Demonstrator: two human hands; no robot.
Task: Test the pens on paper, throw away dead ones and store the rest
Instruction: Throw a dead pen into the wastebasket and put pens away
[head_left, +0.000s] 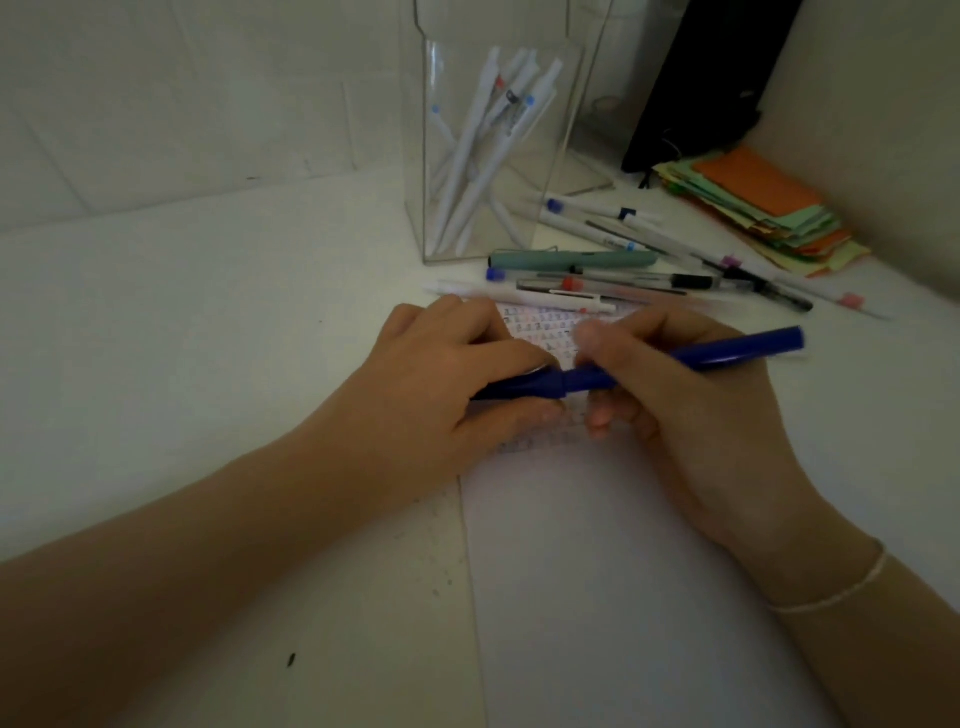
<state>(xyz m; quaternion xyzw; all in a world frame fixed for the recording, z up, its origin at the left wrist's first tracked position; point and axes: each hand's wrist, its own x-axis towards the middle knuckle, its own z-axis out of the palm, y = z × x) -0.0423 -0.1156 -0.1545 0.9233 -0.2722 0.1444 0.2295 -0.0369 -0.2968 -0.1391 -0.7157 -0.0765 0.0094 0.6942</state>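
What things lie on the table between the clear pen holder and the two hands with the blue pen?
In the head view, loose pens lie in a row between the clear pen holder and the hands: a green pen, thin capped ones, then a white pen nearest the left hand and right hand.

Open desk on my left, clutter ahead and to my right.

The white desk (208, 312) lies bare to my left, so my left hand (447, 374) can pass there. Straight ahead the clear pen holder (483, 156) stands upright, with loose pens (623, 275) scattered just beyond the paper (597, 571). To the far right, a stack of coloured papers (763, 208) and a black object (701, 78) against the wall block my right hand (670, 384).
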